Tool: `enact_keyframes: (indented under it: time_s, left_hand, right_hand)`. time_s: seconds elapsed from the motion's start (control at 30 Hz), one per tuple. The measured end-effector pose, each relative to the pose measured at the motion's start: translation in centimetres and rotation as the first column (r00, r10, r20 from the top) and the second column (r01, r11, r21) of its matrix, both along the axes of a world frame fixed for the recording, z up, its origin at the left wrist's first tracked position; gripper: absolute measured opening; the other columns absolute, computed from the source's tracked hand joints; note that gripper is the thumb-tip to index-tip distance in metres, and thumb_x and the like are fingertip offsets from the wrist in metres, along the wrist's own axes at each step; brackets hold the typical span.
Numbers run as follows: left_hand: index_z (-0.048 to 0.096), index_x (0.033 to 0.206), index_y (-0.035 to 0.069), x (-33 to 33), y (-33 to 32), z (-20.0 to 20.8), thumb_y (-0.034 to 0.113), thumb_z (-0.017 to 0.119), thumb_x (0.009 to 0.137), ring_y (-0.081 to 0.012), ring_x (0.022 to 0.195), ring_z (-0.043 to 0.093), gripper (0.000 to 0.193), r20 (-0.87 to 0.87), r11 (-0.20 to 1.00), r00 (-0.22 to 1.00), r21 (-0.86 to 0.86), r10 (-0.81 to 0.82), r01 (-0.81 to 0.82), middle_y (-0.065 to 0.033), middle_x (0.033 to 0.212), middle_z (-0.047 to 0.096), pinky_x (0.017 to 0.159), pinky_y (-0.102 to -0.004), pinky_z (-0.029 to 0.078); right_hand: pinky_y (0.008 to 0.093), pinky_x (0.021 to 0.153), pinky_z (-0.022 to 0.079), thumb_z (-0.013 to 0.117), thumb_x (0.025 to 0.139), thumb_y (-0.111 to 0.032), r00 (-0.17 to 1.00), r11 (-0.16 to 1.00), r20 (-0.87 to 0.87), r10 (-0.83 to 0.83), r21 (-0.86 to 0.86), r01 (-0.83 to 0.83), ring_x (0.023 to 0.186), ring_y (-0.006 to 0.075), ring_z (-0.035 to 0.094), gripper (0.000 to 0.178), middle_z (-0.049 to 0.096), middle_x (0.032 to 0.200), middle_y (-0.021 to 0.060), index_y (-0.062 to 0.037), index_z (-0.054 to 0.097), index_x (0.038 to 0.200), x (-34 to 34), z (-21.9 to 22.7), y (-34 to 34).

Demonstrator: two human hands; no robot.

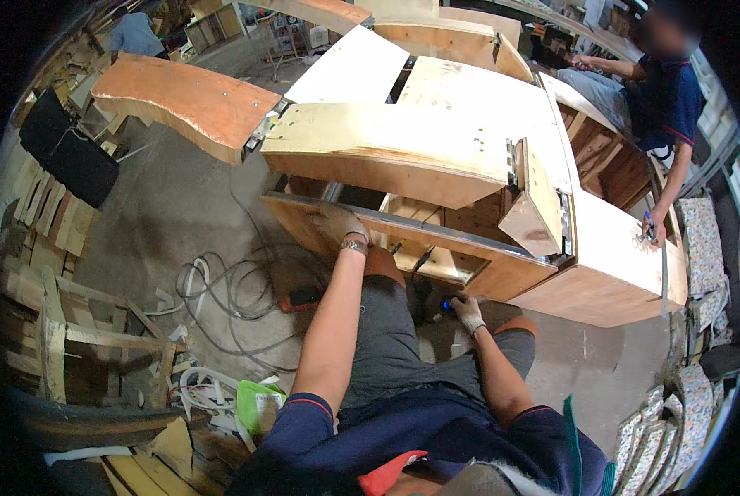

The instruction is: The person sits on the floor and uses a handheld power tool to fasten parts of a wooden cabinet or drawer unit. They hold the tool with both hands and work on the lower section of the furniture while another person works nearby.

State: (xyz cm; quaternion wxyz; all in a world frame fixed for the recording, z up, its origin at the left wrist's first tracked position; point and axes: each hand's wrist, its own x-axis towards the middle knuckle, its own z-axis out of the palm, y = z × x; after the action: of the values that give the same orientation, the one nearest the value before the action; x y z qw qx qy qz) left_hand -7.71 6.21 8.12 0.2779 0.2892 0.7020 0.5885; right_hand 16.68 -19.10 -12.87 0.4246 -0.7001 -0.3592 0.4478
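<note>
A large wooden furniture frame [370,221] of pale plywood stands in front of me, with a dark strip along its near top edge. My left hand [342,223], in a pale glove and with a watch at the wrist, grips the near panel just by that strip; its fingertips are hard to make out. Lower and to the right, my right hand [469,314], also gloved, is closed around a small tool with a blue end [448,305]. This hand is in front of the frame's lower edge, between my knees. Most of the tool is hidden by the fingers.
A co-worker [668,91] at the right reaches a hand onto the frame. Looped grey cable [238,285] and a red-and-black object [300,299] lie on the floor. Wooden scraps [64,331] fill the left side; stacked speckled foam [692,405] stands at the right.
</note>
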Motion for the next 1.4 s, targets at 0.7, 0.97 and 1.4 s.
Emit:
enact_keyframes:
  time_s: [0.7,0.97,1.4]
  left_hand:
    - [0.024,0.155,0.007,3.5,-3.9,7.2,0.036,0.038,0.104,-0.03,0.144,0.032,0.061,0.286,0.991,0.958,0.124,0.013,-0.05,-0.0152,0.161,0.022,0.12,-0.0428,0.029]
    - [0.017,0.155,-0.003,-1.3,1.2,-6.8,0.044,0.038,0.104,-0.0335,0.148,0.024,0.073,0.504,0.865,0.779,0.493,-0.374,0.096,-0.0212,0.159,0.028,0.121,-0.0396,0.021]
    - [0.031,0.141,-0.01,3.0,-5.9,-8.3,0.049,0.07,0.088,-0.0416,0.134,0.038,0.088,-0.264,0.904,0.902,0.169,-0.342,0.392,-0.0295,0.139,0.039,0.113,-0.0436,0.03]
  right_hand:
    - [0.0304,0.065,0.054,0.062,0.092,-0.018,0.995,0.999,-0.095,0.018,-0.042,-0.022,0.069,0.016,0.062,0.026,0.068,0.09,0.0063,0.0022,0.067,0.108,1.8,-3.8,-0.1]
    - [0.0343,0.071,0.057,0.059,0.093,-0.012,0.864,0.999,-0.503,0.034,-0.019,-0.051,0.082,0.0206,0.066,0.022,0.068,0.093,0.0104,0.0033,0.064,0.108,1.9,-1.5,-0.3]
    - [0.0343,0.077,0.058,0.055,0.091,-0.005,0.925,0.996,-0.38,0.023,-0.069,-0.053,0.088,0.0251,0.069,0.038,0.068,0.101,0.0135,0.0081,0.054,0.127,3.0,1.3,-1.6]
